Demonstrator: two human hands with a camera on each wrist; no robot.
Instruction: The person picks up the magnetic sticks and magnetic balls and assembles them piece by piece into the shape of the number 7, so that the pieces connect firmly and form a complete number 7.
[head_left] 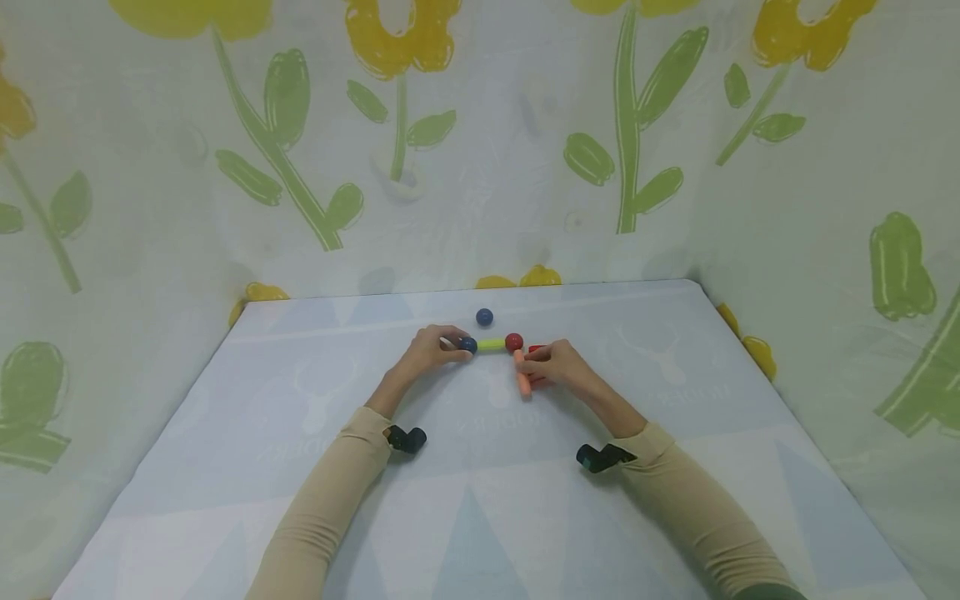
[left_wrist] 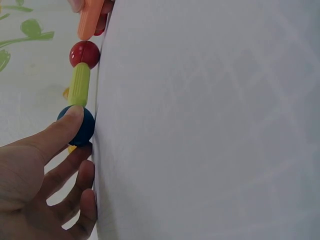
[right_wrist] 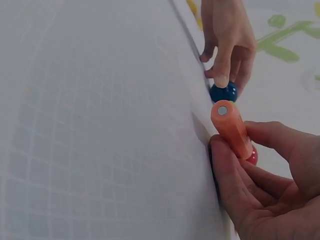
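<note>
My left hand (head_left: 429, 348) pinches a dark blue ball (left_wrist: 86, 127) between thumb and fingers. A yellow-green ribbed rod (left_wrist: 79, 85) runs from that ball to a red ball (left_wrist: 84, 54), the three in one line. In my right hand (head_left: 561, 365) an orange rod (right_wrist: 232, 130) is pinched between thumb and fingers, slanting toward me with its upper end right by the red ball. A silvery disc shows in the rod's near end in the right wrist view. Red pieces (head_left: 537, 348) show beside the right fingers, partly hidden by them.
Another dark blue ball (head_left: 484, 317) lies behind the line of pieces. The pale patterned table (head_left: 465, 467) ends at a back edge close beyond it, where a flower-printed curtain (head_left: 495, 200) hangs. Dark wrist cameras (head_left: 596, 458) are strapped at both cuffs.
</note>
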